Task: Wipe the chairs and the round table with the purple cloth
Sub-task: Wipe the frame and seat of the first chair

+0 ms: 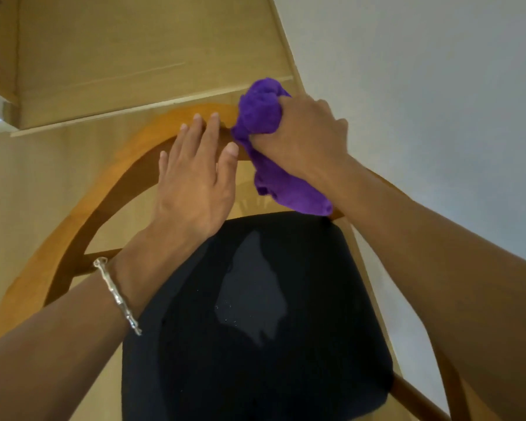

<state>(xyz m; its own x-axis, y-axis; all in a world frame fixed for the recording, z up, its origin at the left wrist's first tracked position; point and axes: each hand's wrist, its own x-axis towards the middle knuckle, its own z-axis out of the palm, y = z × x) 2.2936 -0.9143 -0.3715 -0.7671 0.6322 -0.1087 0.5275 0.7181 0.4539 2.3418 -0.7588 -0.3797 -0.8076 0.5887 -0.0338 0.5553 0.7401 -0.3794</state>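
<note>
Here, nearest, the chair's black seat (255, 360) carries a pale sheen, perhaps damp, and probably needs a pass too. Beyond it the left hand (192, 183) lies flat, fingers straight, steadying the curved wooden backrest (125, 165). Just right, the right hand (304, 132) clenches the bunched purple cloth (261, 117) against the rail's far top. Spread the cloth wider and follow the curve down each side.
</note>
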